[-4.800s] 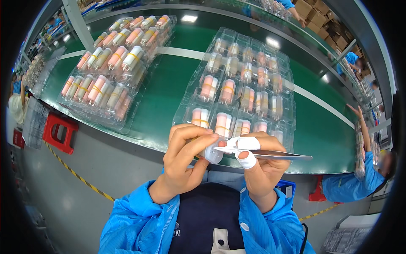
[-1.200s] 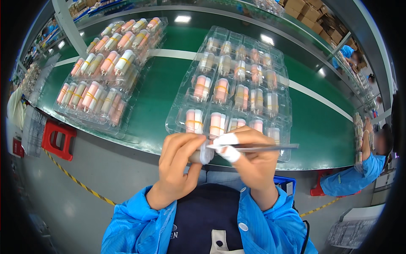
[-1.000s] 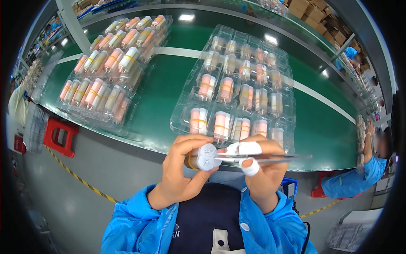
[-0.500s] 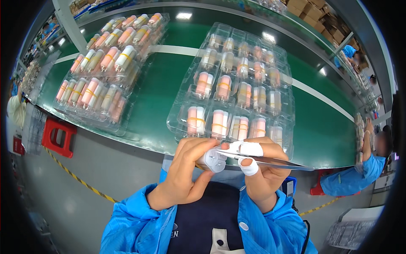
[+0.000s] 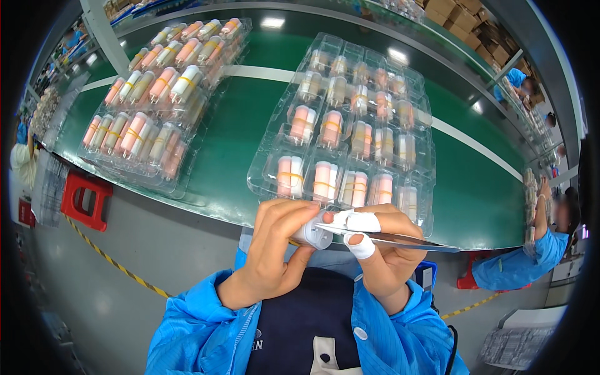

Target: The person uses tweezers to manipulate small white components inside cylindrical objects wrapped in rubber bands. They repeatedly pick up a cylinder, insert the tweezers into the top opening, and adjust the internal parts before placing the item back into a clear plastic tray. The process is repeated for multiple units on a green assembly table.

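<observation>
My left hand [image 5: 270,257] is wrapped around a bundle of pale grey-white cylinders [image 5: 312,237], their capped ends turned toward me. Metal tweezers [image 5: 406,239] lie in my right hand [image 5: 389,267], pinched between thumb and fingers that wear white finger wraps. The tweezer tips meet the end face of the bundle; whether they grip a small part there is too fine to see. Just beyond my hands is a clear plastic tray [image 5: 255,177], its pockets filled with pink, white and grey cylinder bundles held by yellow rubber bands.
More filled clear trays [image 5: 199,139] are stacked at the left on the green conveyor belt [image 5: 228,150]. A red stool [image 5: 87,220] stands on the floor at the left. On the right, a co-worker in a blue sleeve [image 5: 514,261] reaches to the belt. A metal post [image 5: 103,37] rises at the far left.
The bundle in my left hand has tilted and moved slightly up and left. My right hand and the tweezers have shifted a little left, with the tips now against its end.
</observation>
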{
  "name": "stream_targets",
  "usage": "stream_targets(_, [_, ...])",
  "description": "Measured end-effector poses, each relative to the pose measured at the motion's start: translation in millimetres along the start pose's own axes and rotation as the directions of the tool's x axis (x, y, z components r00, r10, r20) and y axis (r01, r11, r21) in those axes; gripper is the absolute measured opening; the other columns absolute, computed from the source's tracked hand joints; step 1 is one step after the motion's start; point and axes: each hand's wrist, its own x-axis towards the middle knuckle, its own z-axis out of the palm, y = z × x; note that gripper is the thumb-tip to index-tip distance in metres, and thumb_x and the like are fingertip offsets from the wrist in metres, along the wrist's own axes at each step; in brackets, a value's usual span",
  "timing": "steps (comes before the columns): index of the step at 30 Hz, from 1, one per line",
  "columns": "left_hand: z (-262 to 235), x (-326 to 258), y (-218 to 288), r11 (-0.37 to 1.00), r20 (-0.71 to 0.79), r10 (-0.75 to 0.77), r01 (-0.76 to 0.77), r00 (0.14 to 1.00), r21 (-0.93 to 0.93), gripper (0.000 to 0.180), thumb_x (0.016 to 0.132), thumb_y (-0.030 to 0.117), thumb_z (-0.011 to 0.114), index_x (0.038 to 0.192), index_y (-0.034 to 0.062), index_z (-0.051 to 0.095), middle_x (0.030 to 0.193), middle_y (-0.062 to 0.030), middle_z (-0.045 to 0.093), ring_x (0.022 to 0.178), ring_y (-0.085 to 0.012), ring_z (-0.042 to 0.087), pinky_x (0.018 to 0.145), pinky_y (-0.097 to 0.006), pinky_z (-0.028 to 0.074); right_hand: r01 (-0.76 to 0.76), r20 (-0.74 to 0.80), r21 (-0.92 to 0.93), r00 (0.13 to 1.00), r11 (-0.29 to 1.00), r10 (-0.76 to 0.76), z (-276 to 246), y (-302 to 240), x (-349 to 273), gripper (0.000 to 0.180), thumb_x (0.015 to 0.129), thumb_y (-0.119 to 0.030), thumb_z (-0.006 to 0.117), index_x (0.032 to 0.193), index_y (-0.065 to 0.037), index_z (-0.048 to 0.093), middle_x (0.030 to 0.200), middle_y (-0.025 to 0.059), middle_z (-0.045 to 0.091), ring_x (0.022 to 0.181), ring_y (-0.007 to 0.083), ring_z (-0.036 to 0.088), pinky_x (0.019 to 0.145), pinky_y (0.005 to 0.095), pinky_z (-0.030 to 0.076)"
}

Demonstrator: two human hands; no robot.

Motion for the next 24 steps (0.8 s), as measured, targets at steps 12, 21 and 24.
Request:
stream_targets(12, [0, 0, 0, 1.0, -0.03, -0.004, 0.004, 1.0, 0.014, 0.05, 0.065, -0.006, 0.066, 0.113, -0.0045, 0.051, 0.109, -0.0198, 0.057, 0.096, -0.0336, 0.054, 0.083, -0.04, 0.044, -0.001, -0.008, 0.027, 1.0, 1.0, 0.001, -1, 10, -3, 0.014, 0.077, 0.0, 0.068, 0.089, 0.005, 0.064, 0.083, 0.0191, 0.068, 0.073, 0.0212, 0.067, 0.061, 0.0279, 0.053])
stream_targets(21, [-1, 3, 2, 0.998, -0.025, 0.012, -0.011, 1.0, 0.056, 0.053, 0.061, -0.007, 0.067, 0.113, -0.0049, 0.054, 0.107, -0.02, 0.057, 0.094, -0.0344, 0.054, 0.081, -0.041, 0.044, -0.054, 0.019, 0.068, 0.998, 0.996, 0.052, -4, 11, 0, 0.011, 0.076, 0.001, 0.068, 0.086, 0.004, 0.065, 0.084, 0.0184, 0.068, 0.075, 0.0223, 0.068, 0.065, 0.0297, 0.054])
stream_targets(24, [-2, 5, 5, 0.999, -0.018, 0.0, 0.0, 1.0, 0.037, 0.057, 0.059, -0.009, 0.067, 0.114, -0.0045, 0.054, 0.107, -0.0198, 0.056, 0.093, -0.0344, 0.054, 0.08, -0.041, 0.044, -0.038, -0.025, 0.103, 0.999, 0.994, 0.041, -3, 17, -4, 0.012, 0.076, 0.001, 0.068, 0.087, 0.004, 0.065, 0.085, 0.0185, 0.068, 0.075, 0.0223, 0.068, 0.066, 0.0298, 0.054])
